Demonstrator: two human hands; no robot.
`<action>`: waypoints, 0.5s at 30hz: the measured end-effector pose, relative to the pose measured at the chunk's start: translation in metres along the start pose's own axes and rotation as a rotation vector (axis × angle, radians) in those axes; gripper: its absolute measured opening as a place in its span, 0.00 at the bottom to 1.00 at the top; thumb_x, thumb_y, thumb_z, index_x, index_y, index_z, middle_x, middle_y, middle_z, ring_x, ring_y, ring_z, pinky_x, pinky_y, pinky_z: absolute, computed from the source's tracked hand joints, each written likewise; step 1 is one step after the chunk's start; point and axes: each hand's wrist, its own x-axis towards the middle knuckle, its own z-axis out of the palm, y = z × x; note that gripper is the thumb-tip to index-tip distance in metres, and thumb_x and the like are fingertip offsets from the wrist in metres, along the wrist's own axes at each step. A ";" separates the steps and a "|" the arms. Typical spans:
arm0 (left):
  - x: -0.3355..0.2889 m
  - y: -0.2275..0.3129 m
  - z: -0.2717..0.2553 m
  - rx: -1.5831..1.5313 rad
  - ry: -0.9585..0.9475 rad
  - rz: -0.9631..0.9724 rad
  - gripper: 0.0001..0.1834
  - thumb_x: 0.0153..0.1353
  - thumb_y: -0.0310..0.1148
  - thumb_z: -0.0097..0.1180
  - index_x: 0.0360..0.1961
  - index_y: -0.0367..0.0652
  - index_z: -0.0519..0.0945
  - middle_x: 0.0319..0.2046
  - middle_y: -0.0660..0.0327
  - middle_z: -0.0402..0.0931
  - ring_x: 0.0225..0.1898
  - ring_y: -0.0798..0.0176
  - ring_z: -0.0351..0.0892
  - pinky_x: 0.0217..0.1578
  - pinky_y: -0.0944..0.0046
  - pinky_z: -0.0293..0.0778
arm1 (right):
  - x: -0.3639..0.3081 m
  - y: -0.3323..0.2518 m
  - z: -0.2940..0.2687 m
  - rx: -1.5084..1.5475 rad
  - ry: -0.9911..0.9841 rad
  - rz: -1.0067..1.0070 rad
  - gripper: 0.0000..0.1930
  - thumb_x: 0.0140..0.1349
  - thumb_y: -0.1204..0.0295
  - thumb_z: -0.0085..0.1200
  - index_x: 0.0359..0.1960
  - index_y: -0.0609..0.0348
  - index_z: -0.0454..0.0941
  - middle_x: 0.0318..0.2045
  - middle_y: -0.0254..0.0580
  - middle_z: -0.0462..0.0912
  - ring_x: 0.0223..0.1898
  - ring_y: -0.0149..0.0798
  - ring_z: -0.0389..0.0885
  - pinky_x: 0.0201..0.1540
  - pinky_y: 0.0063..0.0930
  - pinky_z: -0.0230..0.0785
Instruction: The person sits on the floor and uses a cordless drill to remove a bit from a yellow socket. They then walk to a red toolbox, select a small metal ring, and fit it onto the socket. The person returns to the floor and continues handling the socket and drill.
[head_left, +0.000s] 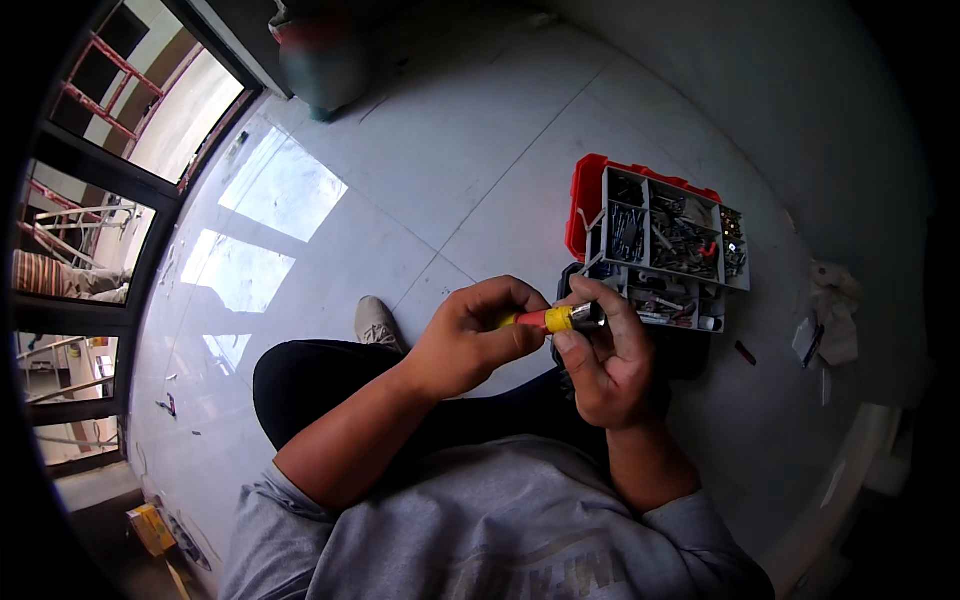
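We log from the largest item down. A pale, glossy tiled floor (480, 130) carries the work area. On it, ahead and to the right, stands an opened red-and-grey plastic organiser case (583, 218), its divided grey upper tray (690, 277) well stocked with small metal parts. Farther right lies a crumpled beige cloth (840, 315). Both hands are raised above the lap: the left hand (480, 335) is curled closed around one end of a short cylindrical tool with a red-and-yellow handle (535, 319); the right hand (615, 365) is partly closed, thumb and fingers about the tool's shiny metal end (589, 317). Progress, in our judgement: the case is open and the tool is in hand, gripped at both ends. Not yet done: the tool is neither set down nor applied to any other piece. We cannot tell whether the metal end is being fitted, removed or merely turned; fingers hide the join.
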 end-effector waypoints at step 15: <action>0.000 -0.014 -0.002 -0.297 -0.026 -0.112 0.11 0.62 0.28 0.60 0.45 0.39 0.79 0.36 0.67 0.76 0.35 0.74 0.70 0.38 0.71 0.67 | 0.008 -0.006 -0.001 -0.068 -0.028 0.011 0.23 0.64 0.80 0.57 0.62 0.69 0.73 0.44 0.44 0.81 0.43 0.32 0.80 0.50 0.26 0.73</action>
